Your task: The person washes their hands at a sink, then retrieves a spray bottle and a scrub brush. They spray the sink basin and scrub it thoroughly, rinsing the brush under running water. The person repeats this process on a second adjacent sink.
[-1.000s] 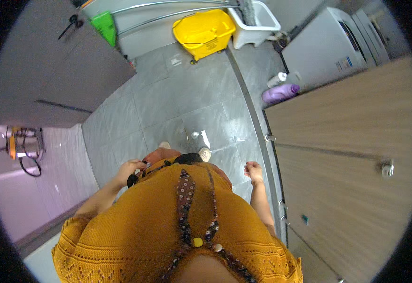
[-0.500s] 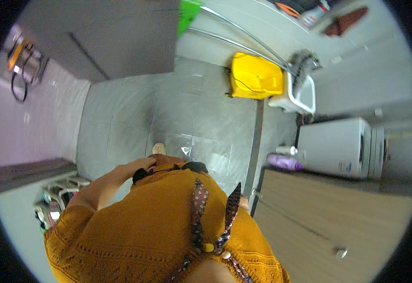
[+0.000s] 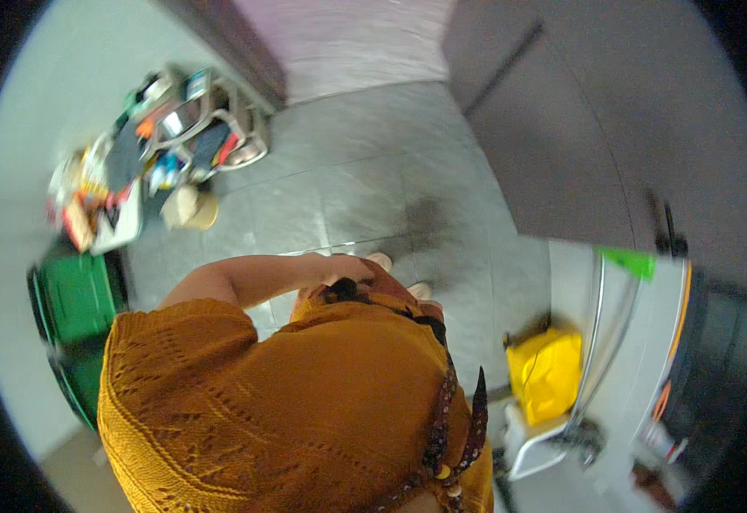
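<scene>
Knit top [image 3: 330,385]: mustard-orange, openwork pattern on the sleeve [image 3: 177,376]. Neck ties [image 3: 478,416]: dark, small pale print. Trousers [image 3: 392,285]: rust. Shoes [image 3: 380,261]: cream. Bucket [image 3: 553,372]: bright yellow. Bin [image 3: 82,295]: deep green. Floor [image 3: 348,184]: grey, faintly streaked, darker grid lines. Cabinet [image 3: 647,94]: plain dark grey.

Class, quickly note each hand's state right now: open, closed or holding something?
Left hand: in view, but whether open, closed or holding cannot be told.
Right hand: out of view.
</scene>
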Demonstrator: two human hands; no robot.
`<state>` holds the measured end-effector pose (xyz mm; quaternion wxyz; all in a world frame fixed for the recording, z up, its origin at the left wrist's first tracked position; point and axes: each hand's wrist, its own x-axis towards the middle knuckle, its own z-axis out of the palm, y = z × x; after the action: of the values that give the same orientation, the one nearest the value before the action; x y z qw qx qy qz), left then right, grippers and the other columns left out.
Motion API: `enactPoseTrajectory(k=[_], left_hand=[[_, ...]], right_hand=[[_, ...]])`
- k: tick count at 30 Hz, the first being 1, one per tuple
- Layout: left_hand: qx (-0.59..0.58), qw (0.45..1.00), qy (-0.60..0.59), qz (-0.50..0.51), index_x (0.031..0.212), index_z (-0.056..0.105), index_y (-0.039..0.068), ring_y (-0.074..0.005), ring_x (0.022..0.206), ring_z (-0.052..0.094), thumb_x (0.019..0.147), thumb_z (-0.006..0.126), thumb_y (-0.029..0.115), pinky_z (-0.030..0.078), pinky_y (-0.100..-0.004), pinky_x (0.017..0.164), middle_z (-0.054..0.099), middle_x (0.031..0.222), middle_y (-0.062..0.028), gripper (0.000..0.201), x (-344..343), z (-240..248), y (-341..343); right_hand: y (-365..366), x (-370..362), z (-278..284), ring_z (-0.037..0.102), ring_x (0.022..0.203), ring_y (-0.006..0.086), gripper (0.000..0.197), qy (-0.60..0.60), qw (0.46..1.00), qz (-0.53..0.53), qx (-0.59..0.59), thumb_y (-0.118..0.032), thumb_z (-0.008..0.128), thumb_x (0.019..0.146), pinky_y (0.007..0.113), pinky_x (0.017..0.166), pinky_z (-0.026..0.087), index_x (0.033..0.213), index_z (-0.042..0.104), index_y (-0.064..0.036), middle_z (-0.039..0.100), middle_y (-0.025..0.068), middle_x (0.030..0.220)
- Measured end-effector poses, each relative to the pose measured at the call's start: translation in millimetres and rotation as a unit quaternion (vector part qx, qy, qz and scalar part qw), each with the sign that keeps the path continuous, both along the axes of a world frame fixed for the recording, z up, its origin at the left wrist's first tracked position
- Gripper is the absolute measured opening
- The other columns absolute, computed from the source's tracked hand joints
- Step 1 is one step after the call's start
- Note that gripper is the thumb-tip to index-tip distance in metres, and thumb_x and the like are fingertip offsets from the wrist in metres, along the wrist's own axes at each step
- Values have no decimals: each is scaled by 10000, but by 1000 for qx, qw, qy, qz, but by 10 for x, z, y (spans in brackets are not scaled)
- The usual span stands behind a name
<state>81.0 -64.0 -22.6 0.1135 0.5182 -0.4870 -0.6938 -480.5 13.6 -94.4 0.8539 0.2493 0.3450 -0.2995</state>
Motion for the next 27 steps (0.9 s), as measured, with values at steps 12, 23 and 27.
enactPoseTrajectory(k=[12, 23, 27], left_hand=[[-153, 904, -253, 309, 927, 595, 58, -294, 823, 576, 806, 533, 222, 457, -363, 706, 599, 889, -141, 212, -506, 840, 386], [254, 661, -185, 682, 739, 603, 30, -180, 564, 569, 751, 549, 257, 462, -310, 520, 603, 655, -73, 234, -993, 86, 1185], [340, 651, -105, 671, 675, 609, 35, -157, 479, 534, 757, 523, 268, 453, -291, 458, 585, 585, -51, 262, -1138, -206, 1366]], right_hand=[[-3646, 556, -175, 469, 525, 183, 105, 395, 764, 390, -329, -134, 529, 784, 323, 473, 421, 691, 518, -88, 467, 45, 545], [-5173, 3195, 364, 525, 561, 141, 151, 317, 648, 515, -463, -151, 557, 807, 271, 462, 442, 917, 526, -53, 543, 39, 672], [-5194, 4328, 697, 541, 592, 141, 186, 305, 583, 549, -516, -166, 558, 811, 273, 482, 449, 944, 526, -40, 561, 50, 723]])
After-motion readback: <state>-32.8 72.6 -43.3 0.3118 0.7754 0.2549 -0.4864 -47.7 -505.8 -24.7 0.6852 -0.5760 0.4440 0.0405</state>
